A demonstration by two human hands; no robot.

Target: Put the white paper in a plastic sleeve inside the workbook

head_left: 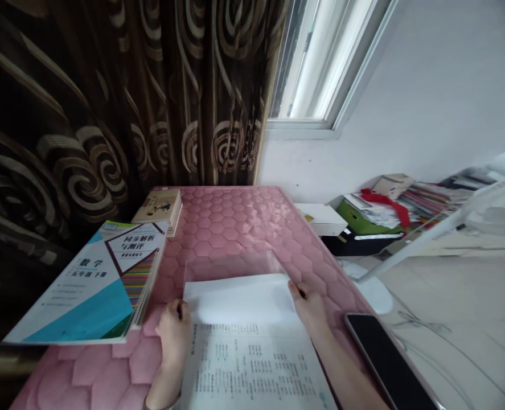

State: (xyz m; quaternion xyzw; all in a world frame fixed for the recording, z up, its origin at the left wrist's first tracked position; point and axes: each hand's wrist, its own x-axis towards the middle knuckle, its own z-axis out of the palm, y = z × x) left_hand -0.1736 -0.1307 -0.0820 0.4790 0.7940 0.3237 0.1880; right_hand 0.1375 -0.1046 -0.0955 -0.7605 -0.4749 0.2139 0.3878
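Observation:
A book [252, 364] with a page of printed characters lies in front of me on the pink quilted surface [226, 228]. Across its far end is a blank white panel [239, 296]. A clear plastic sheet [235, 266] sticks out past that panel's far edge. My left hand [173, 330] is closed at the left edge of the white panel, fingers curled. On the opposite edge, my right hand [308, 307] pinches the panel near its far right corner. Whether the fingers also grip the plastic I cannot tell.
A stack of workbooks [94, 285] lies to the left, smaller books [160, 210] behind it. At the right edge rests a dark phone [389, 359]. A white fan [431, 233], a white box [320, 219] and piled papers [372, 210] stand beyond. Curtains [171, 85] hang behind.

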